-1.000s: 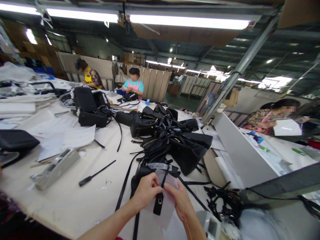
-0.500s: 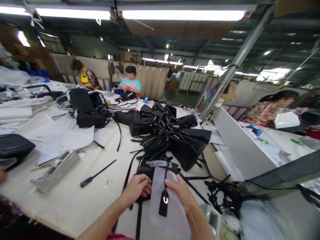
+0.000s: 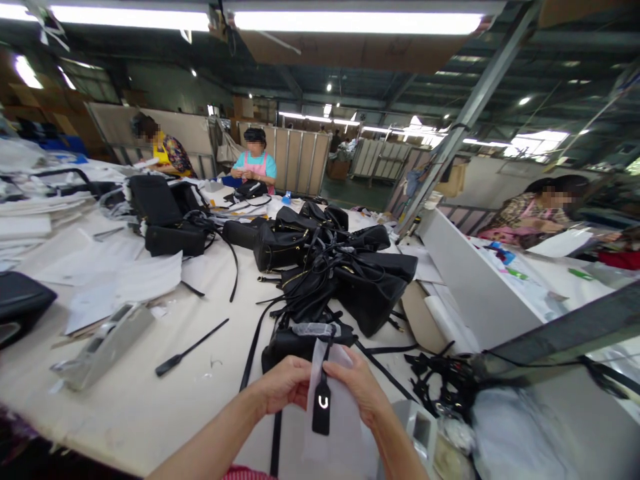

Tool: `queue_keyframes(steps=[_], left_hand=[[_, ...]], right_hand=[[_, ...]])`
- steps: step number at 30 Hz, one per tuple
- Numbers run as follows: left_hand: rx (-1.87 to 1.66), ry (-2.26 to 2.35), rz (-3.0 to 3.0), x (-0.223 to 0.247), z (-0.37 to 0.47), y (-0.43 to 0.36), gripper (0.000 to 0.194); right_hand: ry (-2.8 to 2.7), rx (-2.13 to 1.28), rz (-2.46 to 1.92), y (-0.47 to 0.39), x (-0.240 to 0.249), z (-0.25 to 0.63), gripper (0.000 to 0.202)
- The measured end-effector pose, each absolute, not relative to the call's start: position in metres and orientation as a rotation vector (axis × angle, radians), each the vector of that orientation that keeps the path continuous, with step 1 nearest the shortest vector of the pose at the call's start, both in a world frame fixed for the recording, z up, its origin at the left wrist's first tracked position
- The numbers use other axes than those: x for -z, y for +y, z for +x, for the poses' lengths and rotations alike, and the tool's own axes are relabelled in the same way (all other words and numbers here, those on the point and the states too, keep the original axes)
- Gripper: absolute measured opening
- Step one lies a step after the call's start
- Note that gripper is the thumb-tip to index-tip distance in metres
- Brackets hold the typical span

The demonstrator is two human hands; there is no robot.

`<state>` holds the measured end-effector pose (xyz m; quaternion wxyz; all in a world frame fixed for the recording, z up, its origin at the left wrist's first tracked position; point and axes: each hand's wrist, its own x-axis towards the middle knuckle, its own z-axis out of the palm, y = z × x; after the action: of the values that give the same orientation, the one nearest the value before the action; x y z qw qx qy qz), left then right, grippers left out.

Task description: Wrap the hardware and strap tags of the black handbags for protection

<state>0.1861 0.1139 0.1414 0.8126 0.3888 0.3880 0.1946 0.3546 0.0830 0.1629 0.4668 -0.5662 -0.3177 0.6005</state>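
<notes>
A black hang tag (image 3: 321, 421) with a shiny U-shaped emblem hangs by its narrow strap over a translucent white sheet (image 3: 343, 437). My right hand (image 3: 363, 387) is closed on the sheet, its thumb pressing the tag's strap against it. At the sheet's left edge, my left hand (image 3: 286, 387) is closed in a pinch on that edge; its fingertips are partly hidden. Just beyond both hands lies a black bag (image 3: 280, 348) with clear plastic wrap (image 3: 315, 329) around its handle. A black strap runs down the table below my left hand.
A heap of black bags (image 3: 330, 267) fills the table's middle. Another black tag with a strap (image 3: 170, 365) and a grey tape dispenser (image 3: 103, 347) lie to the left. Black straps (image 3: 440, 383) pile up by a metal post on the right. Several people work at tables beyond.
My left hand has moved from beside the sheet to pinch its left edge, and the sheet has folded inward around the tag. The view has shifted slightly.
</notes>
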Motion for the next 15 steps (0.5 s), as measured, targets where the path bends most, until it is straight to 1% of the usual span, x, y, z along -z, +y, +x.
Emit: queue_keyframes(steps=[3, 7, 10, 11, 13, 15], left_hand=[[-0.414, 0.845, 0.879, -0.143, 0.190, 0.114, 0.049], [-0.452, 0.897, 0.932, -0.143, 0.200, 0.114, 0.049], [-0.497, 0.939, 0.957, -0.145, 0.208, 0.113, 0.045], [-0.516, 0.954, 0.961, -0.145, 0.210, 0.112, 0.044], [-0.555, 0.984, 0.965, -0.146, 0.214, 0.109, 0.042], [-0.595, 1.007, 0.975, -0.146, 0.217, 0.106, 0.040]], right_hand=[[-0.810, -1.422, -1.407, 0.085, -0.161, 0.354, 0.040], [-0.825, -1.384, -1.404, 0.081, -0.161, 0.358, 0.046], [-0.731, -1.423, -1.351, 0.069, -0.158, 0.361, 0.045], [-0.679, -1.433, -1.319, 0.063, -0.156, 0.361, 0.047], [-0.598, -1.433, -1.294, 0.049, -0.148, 0.360, 0.058], [-0.609, -1.372, -1.369, 0.037, -0.138, 0.358, 0.067]])
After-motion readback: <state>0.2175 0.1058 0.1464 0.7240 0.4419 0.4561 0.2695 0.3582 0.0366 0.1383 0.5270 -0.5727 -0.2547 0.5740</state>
